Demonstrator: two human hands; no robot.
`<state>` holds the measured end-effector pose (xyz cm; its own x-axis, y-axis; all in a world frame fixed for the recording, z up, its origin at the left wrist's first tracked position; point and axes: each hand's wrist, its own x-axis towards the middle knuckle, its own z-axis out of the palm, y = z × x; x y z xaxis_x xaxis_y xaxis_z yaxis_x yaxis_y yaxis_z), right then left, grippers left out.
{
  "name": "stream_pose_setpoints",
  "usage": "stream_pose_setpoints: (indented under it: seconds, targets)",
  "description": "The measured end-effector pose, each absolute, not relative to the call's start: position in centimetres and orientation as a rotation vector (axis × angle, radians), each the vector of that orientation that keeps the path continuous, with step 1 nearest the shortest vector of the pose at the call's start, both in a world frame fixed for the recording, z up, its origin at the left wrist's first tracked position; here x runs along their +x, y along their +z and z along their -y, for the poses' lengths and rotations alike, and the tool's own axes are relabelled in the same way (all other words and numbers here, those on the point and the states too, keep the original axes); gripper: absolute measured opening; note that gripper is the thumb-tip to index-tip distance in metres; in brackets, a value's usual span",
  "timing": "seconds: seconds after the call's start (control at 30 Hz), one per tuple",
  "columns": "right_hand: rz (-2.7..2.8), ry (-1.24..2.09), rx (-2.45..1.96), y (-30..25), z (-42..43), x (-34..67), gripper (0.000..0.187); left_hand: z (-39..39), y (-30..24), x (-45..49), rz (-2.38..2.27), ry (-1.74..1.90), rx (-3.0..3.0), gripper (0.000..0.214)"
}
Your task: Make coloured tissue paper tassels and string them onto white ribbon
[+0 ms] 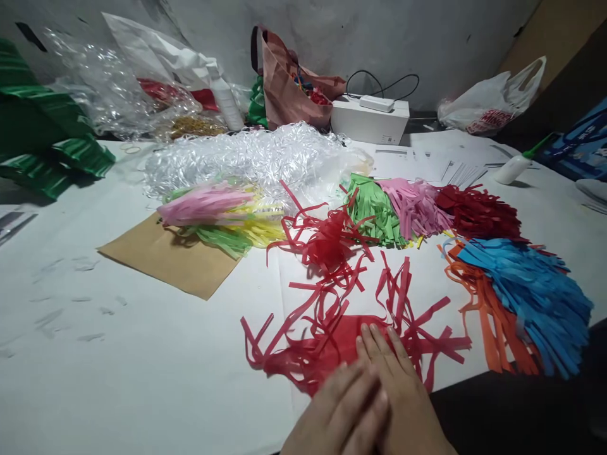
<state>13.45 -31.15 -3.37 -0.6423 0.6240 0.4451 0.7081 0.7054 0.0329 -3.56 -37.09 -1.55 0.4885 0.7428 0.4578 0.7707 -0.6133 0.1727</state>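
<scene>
On the white table (142, 379), the red paper (351, 335) lies before me, solid in the middle, narrow strips curling outward. My right hand (396, 373) rests flat on it; my left hand (339, 411) blurs, its grip unclear.

head view | worn on head | faces forward, down | hands (401, 392) close, wall (441, 38) beyond
</scene>
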Motion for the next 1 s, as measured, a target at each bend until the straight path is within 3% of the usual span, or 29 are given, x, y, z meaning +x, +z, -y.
stream_pose_setpoints:
  seconds: [0.3, 0.47, 0.6, 0.83, 1.0]
  targets:
    - [2.452, -0.13, -0.658, -2.4, 31.0, 16.2, 0.037, 35.5, -2.4, -6.5, 1.311, -0.668, -2.654, 0.036]
    - [2.4, 0.039, -0.697, -2.3, 30.9, 16.6, 0.025, 35.5, -1.8, -7.0, 1.403, -0.6, -2.648, 0.036]
    - [2.296, 0.167, -0.874, -1.9, 30.7, 15.9, 0.025, 34.5, -1.5, -7.7, 1.581, -0.513, -2.596, 0.037]
    - [2.074, 0.236, -1.243, -2.3, 29.8, 13.1, 0.027, 32.5, -0.5, -7.8, 1.914, -0.806, -2.591, 0.027]
    - [2.121, 0.197, -1.297, -2.2, 28.6, 12.2, 0.03, 31.5, -0.5, -7.2, 2.085, -0.628, -2.462, 0.033]
